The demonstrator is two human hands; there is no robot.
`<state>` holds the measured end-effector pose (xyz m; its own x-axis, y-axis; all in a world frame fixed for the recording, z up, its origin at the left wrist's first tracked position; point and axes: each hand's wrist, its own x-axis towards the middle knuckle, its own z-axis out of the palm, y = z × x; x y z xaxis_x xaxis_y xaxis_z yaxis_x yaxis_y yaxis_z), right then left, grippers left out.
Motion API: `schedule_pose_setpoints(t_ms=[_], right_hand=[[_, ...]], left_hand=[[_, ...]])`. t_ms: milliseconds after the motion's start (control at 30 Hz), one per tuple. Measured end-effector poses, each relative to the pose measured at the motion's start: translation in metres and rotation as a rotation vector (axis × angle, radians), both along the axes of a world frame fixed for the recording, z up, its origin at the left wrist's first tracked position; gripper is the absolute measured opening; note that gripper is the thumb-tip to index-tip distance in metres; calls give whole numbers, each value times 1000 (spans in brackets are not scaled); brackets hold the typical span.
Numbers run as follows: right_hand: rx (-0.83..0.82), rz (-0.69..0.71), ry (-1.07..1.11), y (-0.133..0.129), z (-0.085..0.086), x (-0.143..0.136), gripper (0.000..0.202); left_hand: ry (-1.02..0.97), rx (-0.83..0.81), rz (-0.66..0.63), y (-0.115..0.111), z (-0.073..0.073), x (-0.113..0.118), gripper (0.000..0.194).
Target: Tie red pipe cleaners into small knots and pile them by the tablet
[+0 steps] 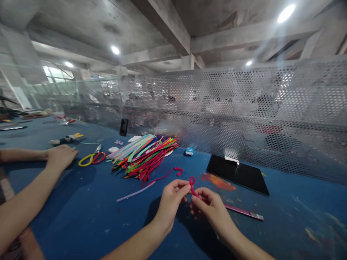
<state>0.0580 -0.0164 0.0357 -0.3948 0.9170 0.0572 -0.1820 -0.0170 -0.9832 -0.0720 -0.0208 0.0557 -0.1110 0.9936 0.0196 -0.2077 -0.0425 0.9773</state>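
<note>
Between my two hands is a red pipe cleaner (192, 181), its top bent into a small loop. The thumb and fingers of my left hand (173, 198) pinch it at the left, just below the loop. My right hand (207, 206) grips its lower part from the right, fingers curled. Both hands are above the blue table. Just beyond them lies another red pipe cleaner (165, 176) with a curled end, and a lilac pipe cleaner (135, 191) lies at its left end.
A pile of coloured pipe cleaners (146, 155) sits ahead, with scissors (93, 157) to its left. At right are a black tablet (238, 174) and a pink cutter-like tool (245, 212). A co-worker's hands (61, 157) rest at left. A perforated metal screen (230, 108) stands behind.
</note>
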Motion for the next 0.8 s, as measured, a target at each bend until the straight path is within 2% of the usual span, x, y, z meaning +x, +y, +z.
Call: schedule_pose_setpoints(t_ms=[167,400,800], right_hand=[[38,-70,-1,1,-3,5,32],[97,-82,-27,2,-5,9,26],[95,-121,-43,3,-5,10,27]], left_hand=[[-76,-47,-74,0,-4,3,21],[-164,-161,-183,-3,-10,6,20],[-201,-271,-211,0,-13,4,17]])
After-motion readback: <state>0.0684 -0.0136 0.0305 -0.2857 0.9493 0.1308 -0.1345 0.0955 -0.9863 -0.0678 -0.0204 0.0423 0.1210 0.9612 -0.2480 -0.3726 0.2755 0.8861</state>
